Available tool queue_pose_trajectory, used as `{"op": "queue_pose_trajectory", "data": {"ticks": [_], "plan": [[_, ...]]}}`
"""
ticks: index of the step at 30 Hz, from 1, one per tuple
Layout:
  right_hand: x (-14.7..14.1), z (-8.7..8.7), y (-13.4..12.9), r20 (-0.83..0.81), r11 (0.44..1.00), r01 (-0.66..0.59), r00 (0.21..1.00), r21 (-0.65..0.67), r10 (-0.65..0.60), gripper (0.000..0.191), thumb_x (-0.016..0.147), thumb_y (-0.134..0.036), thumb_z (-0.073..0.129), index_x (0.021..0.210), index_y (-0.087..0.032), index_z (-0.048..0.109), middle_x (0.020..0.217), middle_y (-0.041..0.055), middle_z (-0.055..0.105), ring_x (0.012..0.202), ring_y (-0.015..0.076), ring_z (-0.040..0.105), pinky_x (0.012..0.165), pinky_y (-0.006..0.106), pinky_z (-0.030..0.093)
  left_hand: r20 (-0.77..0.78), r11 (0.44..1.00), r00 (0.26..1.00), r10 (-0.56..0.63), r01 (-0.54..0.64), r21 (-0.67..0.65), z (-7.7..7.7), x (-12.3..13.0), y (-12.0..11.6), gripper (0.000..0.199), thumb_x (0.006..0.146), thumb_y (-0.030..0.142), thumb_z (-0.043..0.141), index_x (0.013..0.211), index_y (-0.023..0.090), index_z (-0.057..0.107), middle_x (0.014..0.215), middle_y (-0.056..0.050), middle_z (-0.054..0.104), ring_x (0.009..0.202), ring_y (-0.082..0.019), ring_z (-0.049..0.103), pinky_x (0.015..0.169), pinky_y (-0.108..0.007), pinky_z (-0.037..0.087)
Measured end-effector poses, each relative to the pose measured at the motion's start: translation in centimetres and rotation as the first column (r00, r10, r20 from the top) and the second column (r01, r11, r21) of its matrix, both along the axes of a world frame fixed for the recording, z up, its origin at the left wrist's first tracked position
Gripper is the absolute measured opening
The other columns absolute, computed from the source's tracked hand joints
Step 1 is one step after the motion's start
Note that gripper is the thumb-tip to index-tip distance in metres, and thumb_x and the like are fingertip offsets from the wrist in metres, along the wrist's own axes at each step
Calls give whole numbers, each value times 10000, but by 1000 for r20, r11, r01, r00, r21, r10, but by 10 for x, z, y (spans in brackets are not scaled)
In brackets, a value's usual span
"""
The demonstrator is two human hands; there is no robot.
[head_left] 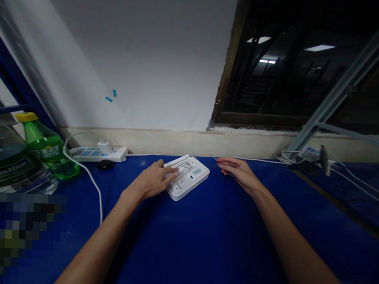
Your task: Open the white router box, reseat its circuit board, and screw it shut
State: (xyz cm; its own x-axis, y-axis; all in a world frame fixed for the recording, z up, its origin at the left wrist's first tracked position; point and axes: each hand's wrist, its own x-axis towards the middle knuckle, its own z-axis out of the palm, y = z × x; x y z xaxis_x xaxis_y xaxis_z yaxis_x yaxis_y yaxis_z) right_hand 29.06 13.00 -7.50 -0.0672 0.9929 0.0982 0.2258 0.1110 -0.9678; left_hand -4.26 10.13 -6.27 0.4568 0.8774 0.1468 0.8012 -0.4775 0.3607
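Note:
A white router (192, 177) lies tilted at an angle on the blue tabletop, its vented, labelled underside facing up. My left hand (155, 178) holds it at its left side, with thumb and forefinger reaching over the top face and the other fingers bent near the far left edge. Just to the right of the router, my right hand (236, 171) is closed in a pinch. A thin metal shaft (212, 157), like that of a small screwdriver, sticks out of its fingertips toward the router without touching it. The fingers cover the rest of that tool.
Along the wall stand a white power strip (118, 154) with a plugged-in charger (104, 146) and a black mouse-like object (105, 164). A green bottle (47, 146) and a large clear bottle (15, 168) are at left. A white cable (92, 179) crosses the left tabletop; more cables lie right.

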Motion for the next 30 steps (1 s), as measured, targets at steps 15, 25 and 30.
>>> {"op": "queue_pose_trajectory", "data": {"ticks": [15, 25, 30], "plan": [[-25, 37, -16, 491, 930, -364, 819, 46, 296, 190, 833, -276, 658, 951, -230, 799, 998, 37, 788, 952, 225, 709, 892, 354, 515, 22, 981, 984, -176, 173, 83, -14, 15, 2, 642, 764, 472, 783, 1335, 220, 633, 1475, -161, 515, 1365, -341, 474, 1153, -531, 315], [-80, 80, 8, 886, 818, -574, 358, -41, 295, 144, 708, -152, 704, 802, -212, 793, 787, 24, 771, 721, 183, 693, 677, 257, 498, 75, 969, 966, -248, 248, 10, -15, 13, 4, 641, 748, 354, 809, 1354, 265, 621, 1521, -132, 471, 1429, -333, 400, 1169, -566, 289], [-103, 71, 0, 913, 867, -462, 408, 185, 23, 288, 975, -289, 497, 1165, -175, 681, 1010, 152, 729, 939, 271, 676, 811, 363, 482, 142, 950, 940, -309, 311, 6, -18, 22, 1, 657, 732, 332, 821, 1354, 277, 617, 1538, -110, 450, 1433, -329, 399, 1180, -570, 287]]}}
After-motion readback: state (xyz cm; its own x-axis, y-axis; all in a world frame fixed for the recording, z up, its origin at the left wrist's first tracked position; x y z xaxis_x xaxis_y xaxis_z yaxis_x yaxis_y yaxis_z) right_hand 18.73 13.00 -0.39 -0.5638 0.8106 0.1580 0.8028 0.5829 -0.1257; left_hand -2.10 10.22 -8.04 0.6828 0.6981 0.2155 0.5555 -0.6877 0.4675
